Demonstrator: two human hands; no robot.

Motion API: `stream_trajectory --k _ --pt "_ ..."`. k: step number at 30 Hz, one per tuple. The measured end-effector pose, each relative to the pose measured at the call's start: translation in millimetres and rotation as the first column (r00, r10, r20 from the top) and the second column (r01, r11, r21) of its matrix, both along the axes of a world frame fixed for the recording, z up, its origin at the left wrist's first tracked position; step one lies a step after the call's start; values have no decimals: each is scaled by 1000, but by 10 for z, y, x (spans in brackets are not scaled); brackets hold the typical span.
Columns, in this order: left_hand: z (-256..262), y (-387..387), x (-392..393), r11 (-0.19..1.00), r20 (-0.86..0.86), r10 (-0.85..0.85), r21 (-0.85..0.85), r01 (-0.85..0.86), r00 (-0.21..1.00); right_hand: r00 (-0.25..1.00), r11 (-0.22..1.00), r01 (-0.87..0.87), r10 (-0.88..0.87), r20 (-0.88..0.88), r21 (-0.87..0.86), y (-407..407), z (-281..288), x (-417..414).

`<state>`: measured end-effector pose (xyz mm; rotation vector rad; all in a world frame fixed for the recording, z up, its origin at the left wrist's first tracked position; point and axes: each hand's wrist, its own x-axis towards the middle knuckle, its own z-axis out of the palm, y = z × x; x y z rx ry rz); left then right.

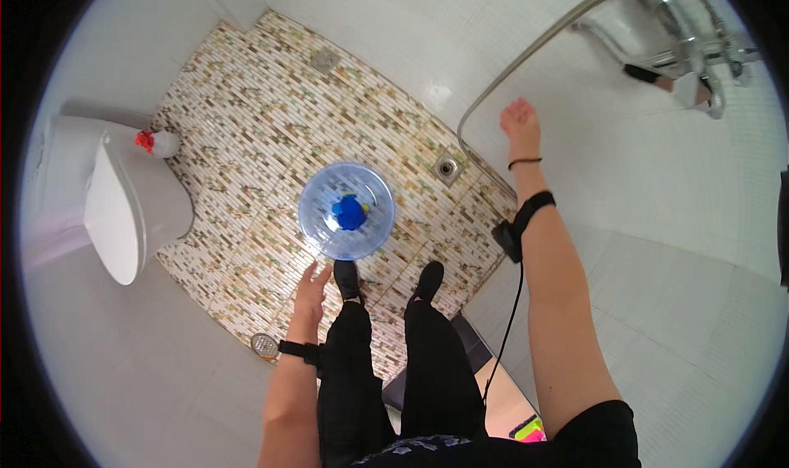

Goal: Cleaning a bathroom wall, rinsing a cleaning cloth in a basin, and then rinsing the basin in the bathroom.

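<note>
A translucent blue plastic basin [314, 231] stands on the tiled floor before my feet, with a bright blue crumpled item [351, 213] and a bit of yellow inside. My left hand [313, 289] hangs just below the basin's near left edge, fingers apart and holding nothing. Out to the right, my right hand [521, 123] is raised near the wall by the grey shower hose [524, 54]; its fingers look curled, and whether anything lies in them cannot be told. Both forearms wear black straps.
A white toilet [163, 203] stands at left, a white bottle with a red top [165, 144] beside it. The chrome shower mixer [678, 30] is on the upper right wall. Floor drains [447, 168] lie near the wall. A round perforated metal item [264, 345] is at lower left.
</note>
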<state>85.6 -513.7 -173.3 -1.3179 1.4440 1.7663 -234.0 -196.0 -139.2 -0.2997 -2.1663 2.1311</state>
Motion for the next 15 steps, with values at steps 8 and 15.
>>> stream_trajectory --k 8,15 --pt "862 -181 462 993 -150 113 41 -108 982 903 917 -375 328 278 135 -745 1273 -515" --pt "1161 24 176 992 -148 48 122 -30 988 788 813 -583 567 240 -6 -1154 2000 176"
